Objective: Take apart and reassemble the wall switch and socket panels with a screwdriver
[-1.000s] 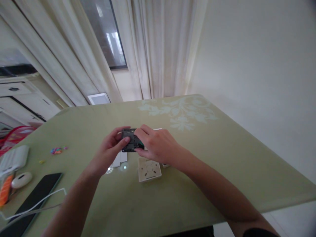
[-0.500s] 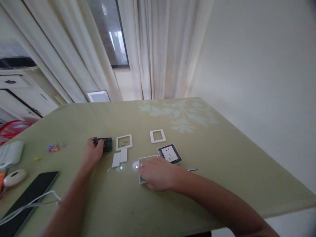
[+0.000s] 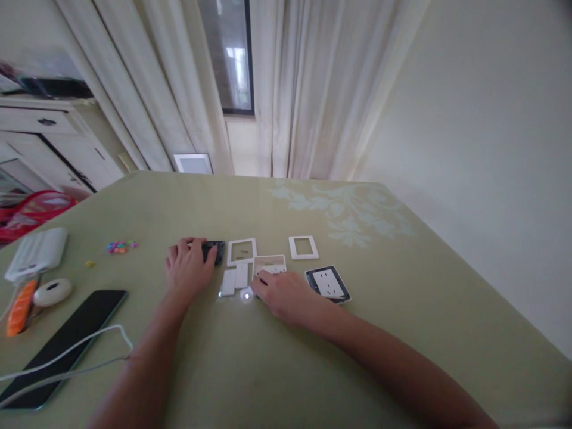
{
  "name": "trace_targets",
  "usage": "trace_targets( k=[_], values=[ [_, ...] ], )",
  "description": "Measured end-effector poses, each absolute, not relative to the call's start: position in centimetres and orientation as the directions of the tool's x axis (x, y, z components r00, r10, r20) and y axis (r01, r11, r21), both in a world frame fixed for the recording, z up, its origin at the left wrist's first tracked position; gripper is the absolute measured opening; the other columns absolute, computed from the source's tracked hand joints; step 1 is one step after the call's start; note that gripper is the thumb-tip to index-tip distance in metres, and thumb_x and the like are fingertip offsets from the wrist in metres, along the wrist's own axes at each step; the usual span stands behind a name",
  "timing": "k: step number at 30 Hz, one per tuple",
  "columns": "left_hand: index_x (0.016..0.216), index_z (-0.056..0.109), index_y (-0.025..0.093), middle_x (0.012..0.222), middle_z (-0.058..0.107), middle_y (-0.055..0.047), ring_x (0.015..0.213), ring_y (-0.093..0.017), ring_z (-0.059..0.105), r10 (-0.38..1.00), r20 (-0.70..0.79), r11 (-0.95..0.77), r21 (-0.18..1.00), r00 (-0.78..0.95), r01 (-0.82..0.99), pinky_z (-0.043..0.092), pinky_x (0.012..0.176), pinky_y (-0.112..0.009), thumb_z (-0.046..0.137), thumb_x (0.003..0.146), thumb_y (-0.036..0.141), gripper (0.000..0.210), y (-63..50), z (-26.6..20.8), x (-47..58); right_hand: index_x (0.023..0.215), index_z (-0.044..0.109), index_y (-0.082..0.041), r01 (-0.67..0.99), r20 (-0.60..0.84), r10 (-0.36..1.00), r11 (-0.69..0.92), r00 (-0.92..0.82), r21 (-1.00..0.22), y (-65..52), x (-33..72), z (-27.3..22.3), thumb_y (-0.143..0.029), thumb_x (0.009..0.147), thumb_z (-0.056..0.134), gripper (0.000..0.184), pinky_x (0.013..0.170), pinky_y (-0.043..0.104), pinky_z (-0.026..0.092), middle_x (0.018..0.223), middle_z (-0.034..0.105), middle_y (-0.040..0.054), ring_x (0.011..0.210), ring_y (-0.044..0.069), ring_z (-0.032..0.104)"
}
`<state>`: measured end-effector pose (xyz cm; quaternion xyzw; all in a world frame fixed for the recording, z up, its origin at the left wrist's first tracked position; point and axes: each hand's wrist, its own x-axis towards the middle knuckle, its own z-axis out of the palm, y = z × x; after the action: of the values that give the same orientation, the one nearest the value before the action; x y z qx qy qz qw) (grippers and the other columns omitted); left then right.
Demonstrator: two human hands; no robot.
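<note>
My left hand point(image 3: 191, 265) grips a black plastic module point(image 3: 216, 251), thumb on its near side and fingers behind it. My right hand point(image 3: 283, 295) holds the near edge of a shallow white plastic box point(image 3: 269, 262), covering part of it. Left of this box lie two white rectangular plates point(image 3: 235, 279), with a white square frame point(image 3: 242, 242) just behind them, small screws lying inside it. Beyond my right hand is a second white frame point(image 3: 303, 238). Beside my right wrist sits a white socket panel with a dark border point(image 3: 328, 282).
At the left lie a black phone point(image 3: 67, 345) with a white cable point(image 3: 89, 336) across it, a white earphone case point(image 3: 52, 292), an orange item point(image 3: 21, 308), a white power bank point(image 3: 38, 253) and small coloured beads point(image 3: 120, 246). The wall point(image 3: 491, 179) borders the table's right side.
My right hand has moved the white box away from me and leftward, close to the frame with the screws. My left hand stays on the black module, its fingers more spread. The view has shifted left.
</note>
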<state>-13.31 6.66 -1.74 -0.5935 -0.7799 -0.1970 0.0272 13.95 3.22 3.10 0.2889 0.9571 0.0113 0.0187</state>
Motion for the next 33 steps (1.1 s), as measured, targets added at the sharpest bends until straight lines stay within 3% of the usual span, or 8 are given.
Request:
trace_targets(
  k=[5, 10, 14, 19, 23, 27, 30, 33],
  values=[
    [0.116, 0.076, 0.021, 0.114, 0.070, -0.012, 0.110, -0.033, 0.066, 0.980, 0.098, -0.198, 0.446, 0.172, 0.873, 0.052, 0.105, -0.047, 0.063, 0.092, 0.050, 0.040, 5.3, 0.0, -14.7, 0.122, 0.062, -0.018, 0.508, 0.016, 0.509, 0.857, -0.861, 0.084, 3.0, 13.1, 2.1, -0.019, 0.110, 0.047, 0.019, 0.063, 0.036, 0.059, 0.115, 0.073, 0.0088, 0.087, 0.025, 0.077],
    [0.127, 0.075, 0.025, 0.123, 0.067, -0.009, 0.119, -0.033, 0.062, 0.941, 0.005, -0.284, 0.553, 0.338, 0.783, 0.050, 0.109, -0.046, 0.081, 0.072, 0.032, 0.056, 4.3, 0.8, -14.3, 0.122, 0.060, -0.018, 0.497, 0.041, 0.496, 0.862, -0.867, 0.098, 2.5, 12.3, 1.9, -0.020, 0.111, 0.047, 0.018, 0.062, 0.036, 0.059, 0.113, 0.073, 0.0076, 0.088, 0.025, 0.078],
    [0.118, 0.077, 0.022, 0.119, 0.070, -0.009, 0.116, -0.033, 0.065, 0.928, -0.062, -0.278, 0.537, 0.366, 0.796, 0.050, 0.107, -0.045, 0.080, 0.066, 0.021, 0.053, 4.2, 0.7, -14.1, 0.119, 0.060, -0.018, 0.493, 0.048, 0.492, 0.860, -0.870, 0.128, 2.6, 11.2, 1.6, -0.019, 0.111, 0.048, 0.014, 0.065, 0.036, 0.060, 0.110, 0.074, 0.0075, 0.087, 0.025, 0.078],
    [0.115, 0.075, 0.020, 0.112, 0.073, -0.009, 0.106, -0.031, 0.069, 0.932, -0.102, -0.242, 0.541, 0.349, 0.805, 0.055, 0.096, -0.041, 0.076, 0.069, 0.022, 0.046, 4.6, 0.7, -15.1, 0.120, 0.062, -0.017, 0.487, 0.096, 0.478, 0.858, -0.873, 0.161, 2.3, 9.8, 2.1, -0.018, 0.111, 0.048, 0.016, 0.064, 0.036, 0.060, 0.110, 0.075, 0.0082, 0.085, 0.025, 0.079],
    [0.117, 0.074, 0.022, 0.114, 0.073, -0.008, 0.109, -0.033, 0.068, 0.933, -0.075, -0.262, 0.525, 0.351, 0.810, 0.056, 0.098, -0.043, 0.087, 0.067, 0.034, 0.054, 4.4, 1.0, -15.4, 0.120, 0.064, -0.018, 0.508, 0.298, 0.468, 0.859, -0.832, 0.070, 1.6, 11.7, 4.8, -0.022, 0.109, 0.054, 0.016, 0.063, 0.032, 0.056, 0.110, 0.077, 0.0074, 0.083, 0.023, 0.077],
    [0.136, 0.067, 0.026, 0.136, 0.068, -0.010, 0.130, -0.035, 0.061, 0.915, 0.120, -0.384, 0.557, 0.386, 0.737, 0.051, 0.112, -0.048, 0.084, 0.080, 0.054, 0.065, 3.7, 1.3, -12.8, 0.123, 0.066, -0.022, 0.534, 0.657, 0.596, 0.778, -0.460, -0.332, 1.5, 18.1, 8.3, -0.032, 0.108, 0.059, 0.020, 0.073, 0.027, 0.056, 0.094, 0.079, 0.0023, 0.077, 0.015, 0.074],
    [0.149, 0.061, 0.030, 0.153, 0.061, -0.010, 0.143, -0.036, 0.054, 0.881, 0.248, -0.473, 0.496, 0.403, 0.728, 0.042, 0.121, -0.054, 0.075, 0.093, 0.055, 0.063, 3.4, 0.5, -9.6, 0.113, 0.068, -0.021, 0.325, 0.715, 0.699, 0.680, -0.014, -0.657, 2.3, 23.7, 9.5, -0.037, 0.105, 0.058, 0.021, 0.061, 0.024, 0.052, 0.076, 0.075, -0.0004, 0.063, 0.013, 0.068],
    [0.148, 0.064, 0.032, 0.154, 0.064, -0.010, 0.142, -0.038, 0.056, 0.864, 0.254, -0.503, 0.386, 0.435, 0.774, 0.042, 0.120, -0.058, 0.074, 0.095, 0.052, 0.058, 3.7, -1.1, -8.1, 0.082, 0.062, -0.021, 0.057, 0.572, 0.677, 0.621, 0.462, -0.781, 4.1, 27.9, 8.5, -0.051, 0.093, 0.061, 0.032, 0.043, 0.021, 0.038, 0.056, 0.062, -0.0048, 0.044, 0.011, 0.053]
  ],
)
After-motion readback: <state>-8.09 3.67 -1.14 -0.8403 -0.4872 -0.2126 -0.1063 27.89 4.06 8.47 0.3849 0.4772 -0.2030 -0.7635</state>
